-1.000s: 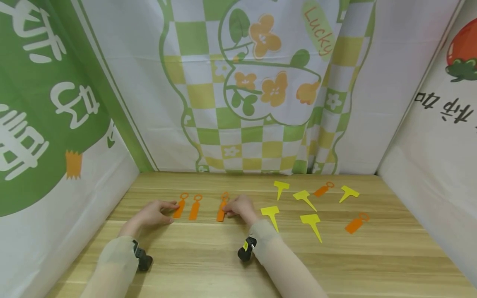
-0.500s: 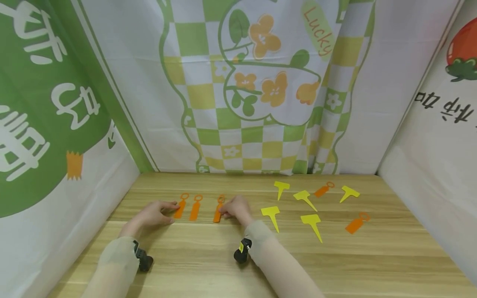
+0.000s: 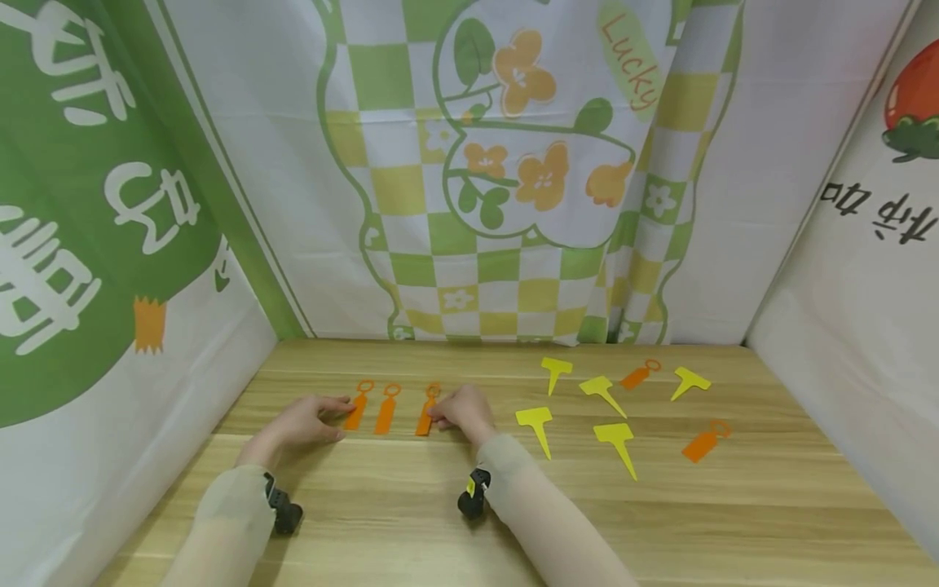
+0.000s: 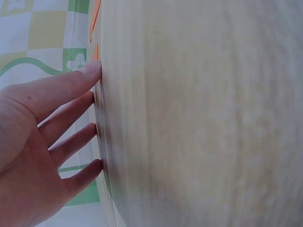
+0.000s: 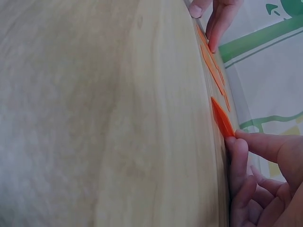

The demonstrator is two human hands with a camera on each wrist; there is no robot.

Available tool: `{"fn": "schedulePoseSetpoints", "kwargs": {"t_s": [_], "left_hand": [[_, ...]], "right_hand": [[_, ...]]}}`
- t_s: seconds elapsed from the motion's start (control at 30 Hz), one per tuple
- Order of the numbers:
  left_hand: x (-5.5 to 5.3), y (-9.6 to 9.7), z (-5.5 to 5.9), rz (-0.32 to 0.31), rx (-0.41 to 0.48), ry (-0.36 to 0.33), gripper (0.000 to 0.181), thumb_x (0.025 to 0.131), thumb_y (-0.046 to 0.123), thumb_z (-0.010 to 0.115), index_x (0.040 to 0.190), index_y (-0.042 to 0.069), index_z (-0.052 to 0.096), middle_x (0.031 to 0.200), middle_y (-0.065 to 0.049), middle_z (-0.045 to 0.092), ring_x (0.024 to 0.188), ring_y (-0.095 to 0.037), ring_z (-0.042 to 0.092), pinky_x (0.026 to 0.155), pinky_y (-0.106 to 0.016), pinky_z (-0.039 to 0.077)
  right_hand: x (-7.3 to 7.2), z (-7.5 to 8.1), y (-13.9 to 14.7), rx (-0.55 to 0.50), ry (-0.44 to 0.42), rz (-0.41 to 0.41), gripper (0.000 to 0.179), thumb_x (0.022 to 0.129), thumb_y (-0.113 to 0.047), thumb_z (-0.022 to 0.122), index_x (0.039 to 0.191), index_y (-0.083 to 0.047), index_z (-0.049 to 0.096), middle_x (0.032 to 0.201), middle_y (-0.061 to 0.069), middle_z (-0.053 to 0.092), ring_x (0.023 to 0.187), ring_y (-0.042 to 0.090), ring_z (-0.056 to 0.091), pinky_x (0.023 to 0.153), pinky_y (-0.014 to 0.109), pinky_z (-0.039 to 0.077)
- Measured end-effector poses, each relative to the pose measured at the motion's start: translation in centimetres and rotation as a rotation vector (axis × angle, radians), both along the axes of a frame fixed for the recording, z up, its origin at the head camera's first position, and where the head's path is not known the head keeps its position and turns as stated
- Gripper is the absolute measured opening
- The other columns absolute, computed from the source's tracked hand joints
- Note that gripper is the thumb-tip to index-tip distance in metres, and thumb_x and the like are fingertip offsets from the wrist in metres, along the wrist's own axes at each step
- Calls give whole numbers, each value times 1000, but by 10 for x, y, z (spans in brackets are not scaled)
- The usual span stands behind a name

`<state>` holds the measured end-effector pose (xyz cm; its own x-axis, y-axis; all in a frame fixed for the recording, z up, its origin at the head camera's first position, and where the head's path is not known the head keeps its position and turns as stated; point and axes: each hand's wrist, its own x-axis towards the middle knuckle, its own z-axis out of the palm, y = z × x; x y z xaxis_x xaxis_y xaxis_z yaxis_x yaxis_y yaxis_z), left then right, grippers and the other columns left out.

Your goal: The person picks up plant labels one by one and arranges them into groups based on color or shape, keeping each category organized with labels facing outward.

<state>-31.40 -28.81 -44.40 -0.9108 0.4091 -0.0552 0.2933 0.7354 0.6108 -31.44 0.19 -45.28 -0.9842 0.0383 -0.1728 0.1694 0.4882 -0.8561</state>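
Observation:
My right hand [image 3: 469, 412] pinches an orange ring-topped plant tag [image 3: 425, 422] between thumb and finger. In the right wrist view that tag [image 5: 221, 118] is tilted, one edge raised off the table. To its left a second orange tag [image 3: 385, 417] lies flat, with its ring pointing away from me. The leftmost orange tag [image 3: 355, 416] lies beside that one, and the fingertips of my left hand [image 3: 304, 420] touch its left edge. The left wrist view shows this hand [image 4: 52, 109] with fingers spread and fairly straight, tips against the table.
Several yellow T-shaped plant labels [image 3: 618, 440] lie scattered on the right of the wooden table [image 3: 411, 514]. Among them are two more orange tags, one at the back [image 3: 638, 377] and one farther right [image 3: 702, 445]. Printed cloth [image 3: 499, 269] hangs behind the table and along both sides.
My right hand has slid the orange tag a short way left, nearer the other two in the row. My left hand has stayed by the leftmost tag.

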Motion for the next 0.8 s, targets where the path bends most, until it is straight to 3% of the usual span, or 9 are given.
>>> {"fn": "schedulePoseSetpoints", "kwargs": {"t_s": [0.4,0.8], "left_hand": [[1,2,1,-2,-19,13,49,80,14,74,125,3,61,143,-19,45,133,-47,34,107,-62,28],[1,0,1,10,14,-21,50,79,13,74,127,5,60,145,-19,43,136,-47,29,109,-64,23]], "right_hand": [[0,-1,-9,69,37,20,14,75,-24,79,67,-14,75,59,1,70,51,8,64,52,16,41],[0,-2,-15,119,69,14,17,74,-28,79,64,-15,75,58,-1,69,49,8,63,50,16,38]]}}
